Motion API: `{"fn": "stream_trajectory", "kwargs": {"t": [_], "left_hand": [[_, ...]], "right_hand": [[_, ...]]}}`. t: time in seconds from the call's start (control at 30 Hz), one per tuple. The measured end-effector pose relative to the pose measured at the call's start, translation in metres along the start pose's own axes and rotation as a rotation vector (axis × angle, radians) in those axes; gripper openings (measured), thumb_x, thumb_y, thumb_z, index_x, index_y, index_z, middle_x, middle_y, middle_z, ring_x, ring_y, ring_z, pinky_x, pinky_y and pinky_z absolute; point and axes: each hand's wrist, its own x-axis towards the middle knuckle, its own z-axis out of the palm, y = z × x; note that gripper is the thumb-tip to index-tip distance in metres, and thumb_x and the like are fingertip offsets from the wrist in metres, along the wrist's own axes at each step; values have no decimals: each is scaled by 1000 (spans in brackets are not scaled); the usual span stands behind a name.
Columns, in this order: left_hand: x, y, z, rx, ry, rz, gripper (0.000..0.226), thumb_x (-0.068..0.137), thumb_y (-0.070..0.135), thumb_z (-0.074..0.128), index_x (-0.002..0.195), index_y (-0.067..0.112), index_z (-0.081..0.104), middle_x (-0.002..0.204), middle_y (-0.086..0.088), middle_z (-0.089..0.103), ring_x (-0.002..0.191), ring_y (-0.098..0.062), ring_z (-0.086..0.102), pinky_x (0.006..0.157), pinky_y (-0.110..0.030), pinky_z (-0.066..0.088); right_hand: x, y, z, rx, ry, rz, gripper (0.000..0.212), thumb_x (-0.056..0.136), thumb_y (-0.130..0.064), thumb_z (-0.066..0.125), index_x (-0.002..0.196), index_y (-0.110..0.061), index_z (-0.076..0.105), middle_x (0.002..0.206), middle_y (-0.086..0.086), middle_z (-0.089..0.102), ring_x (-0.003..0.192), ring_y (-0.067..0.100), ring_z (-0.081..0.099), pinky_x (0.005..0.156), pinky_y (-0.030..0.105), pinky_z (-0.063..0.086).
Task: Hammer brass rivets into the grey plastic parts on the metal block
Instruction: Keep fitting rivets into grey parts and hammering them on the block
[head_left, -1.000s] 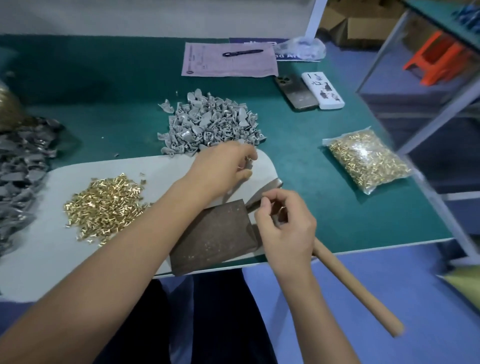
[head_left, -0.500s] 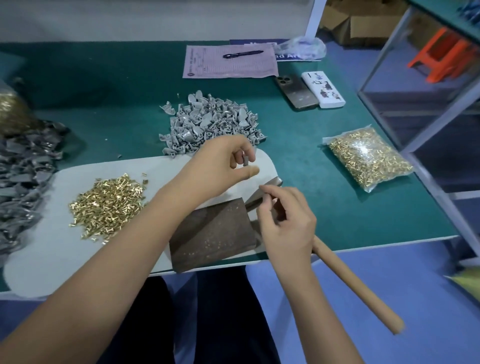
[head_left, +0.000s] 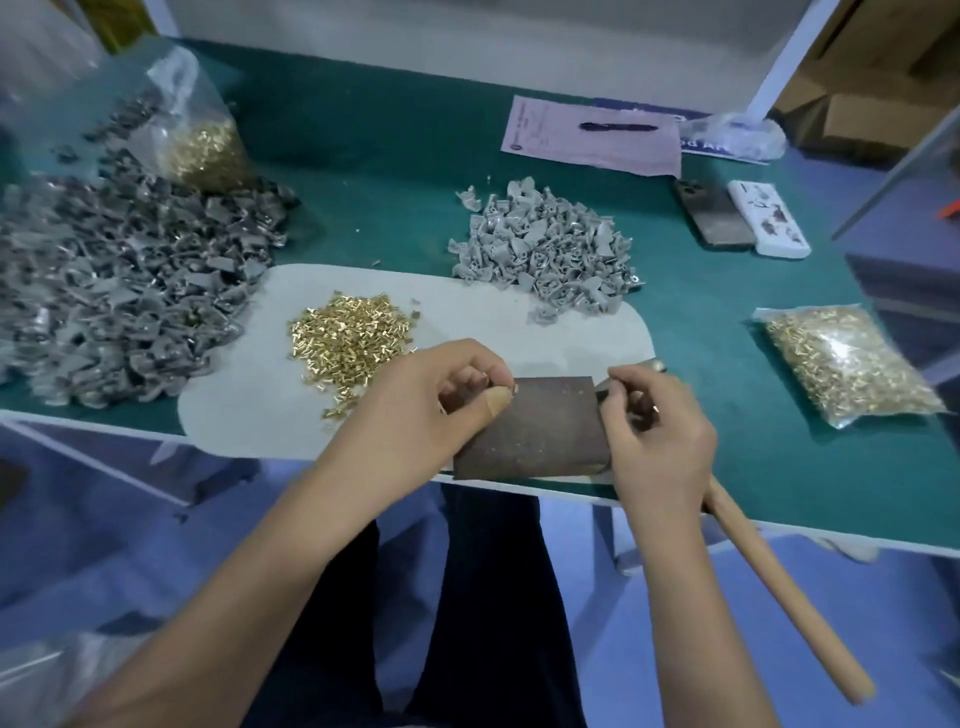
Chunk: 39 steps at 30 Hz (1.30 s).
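Left hand (head_left: 441, 395) curls over the near left corner of the block (head_left: 535, 431), its thumb and forefinger pinching a small brass rivet (head_left: 516, 386) just above the block's left edge. Far to this hand's left, a big blurred heap of darker grey parts (head_left: 130, 296) spreads over the desk (head_left: 374, 171), with a clear bag of brass pieces (head_left: 208, 148) standing behind it. Just beyond the left hand's knuckles, a loose rivet pile (head_left: 353, 340) lies on a pale mat (head_left: 249, 415), and the block sits on that same mat at the desk's near edge. Further back and to the right of the left hand, a lighter heap of grey plastic parts (head_left: 543, 254) rests partly on the mat's far edge. Right hand (head_left: 657, 436) sits against the block's right side, fingers curled round the hammer (head_left: 779, 587); thumb and forefinger also meet at the block's upper right corner, though what they pinch there is too small to tell. The wooden handle runs from under the right palm down and to the right, off the desk. Behind the right hand lie a pink sheet (head_left: 592, 137) with a pen (head_left: 615, 126), then a phone (head_left: 714, 213) beside a white box (head_left: 769, 221). Right of that hand lies a sealed rivet bag (head_left: 847, 364).
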Motion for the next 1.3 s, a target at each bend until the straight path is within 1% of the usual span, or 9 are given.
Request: {"fn": "stream_trajectory", "kwargs": {"t": [0.13,0.27,0.4,0.57,0.7,0.83,0.97,1.17,1.3], "left_hand": [[-7,-5,-3,36,33,-7,11,88,25,76,92,33,69,85,12,67,74,-10,59,66,-8,45],[-13,-10,-1,62,19,-52,16,89,25,75,101,34,70,90,11,71,71,-9,61,65,-15,50],[-16,-6,-1,149,12,-25,14,85,32,78,97,36,72,87,16,71,67,-3,56,60,-12,41],[-14,1,6,364,46,42,10,84,43,75,91,39,70,88,17,62,92,-2,49,79,-32,47],[-13,1,8,354,59,84,13,84,40,76,93,34,71,100,15,54,104,-8,46,90,-33,44],[-10,2,-1,424,-46,184,30,91,32,67,120,38,65,107,19,55,105,-6,44,91,-30,43],[3,10,-8,574,-203,240,38,92,13,61,116,41,69,101,18,59,96,-6,46,83,-28,44],[20,18,-9,588,-299,131,29,92,21,62,108,43,73,87,20,59,83,-3,55,77,-31,51],[24,23,-4,651,-327,136,30,90,33,61,116,50,62,89,26,61,80,2,52,70,-25,42]], "right_hand": [[-1,0,1,26,-11,22,16,90,-12,65,103,-16,75,91,-3,70,83,21,65,79,46,54],[-2,-1,1,78,-23,85,16,91,-17,65,105,-22,73,93,-2,71,84,20,66,80,46,55],[-2,-3,-2,127,-36,136,17,89,-22,62,101,-29,70,92,-5,71,86,19,67,80,48,55],[-2,-3,-3,128,-66,153,15,88,-23,62,99,-26,72,92,-5,71,87,20,67,81,49,55],[-3,-2,-3,137,-60,168,16,89,-21,62,100,-26,71,93,-4,71,87,20,66,81,50,54],[-3,-2,-2,139,-47,165,16,89,-22,62,101,-26,72,92,-5,71,87,19,66,81,50,55],[-3,-1,-1,147,-39,168,17,90,-25,63,104,-27,71,93,-7,71,86,17,67,79,48,56],[-2,0,-2,133,-60,147,14,89,-24,65,101,-24,73,90,-6,71,84,18,67,78,50,55],[-1,-2,-3,138,-75,141,13,88,-21,66,98,-20,74,88,-4,71,85,19,66,78,49,55]]}}
